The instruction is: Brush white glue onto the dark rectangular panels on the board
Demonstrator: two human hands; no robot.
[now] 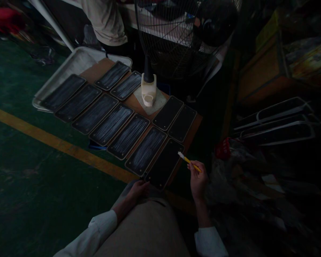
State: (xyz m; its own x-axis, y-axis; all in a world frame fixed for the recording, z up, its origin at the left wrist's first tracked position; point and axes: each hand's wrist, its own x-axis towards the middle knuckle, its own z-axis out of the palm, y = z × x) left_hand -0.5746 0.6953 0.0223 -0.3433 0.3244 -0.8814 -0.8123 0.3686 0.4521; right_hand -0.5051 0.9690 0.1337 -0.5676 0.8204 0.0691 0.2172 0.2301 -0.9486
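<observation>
My right hand [198,180] is closed around the yellow handle of a small brush [191,164]. Its whitish tip is over the right side of a dark rectangular plate [164,164] with pale edges; contact cannot be made out. My left hand [137,191] lies low by that plate's near corner, its fingers curled together; what they hold, if anything, is hidden. More plates lie in rows on a brown board [96,71]. Several carry whitish streaks, like the streaked plate [146,150]; the dark plates [168,112] at the right look unstreaked.
A cut-open whitish plastic container [149,89] stands on a pale sheet among the plates. Behind it is a large caged fan [166,32]. A grey tray [53,84] sits under the board's left end. A person [107,23] stands beyond. Plastic bags [238,178] heap at right.
</observation>
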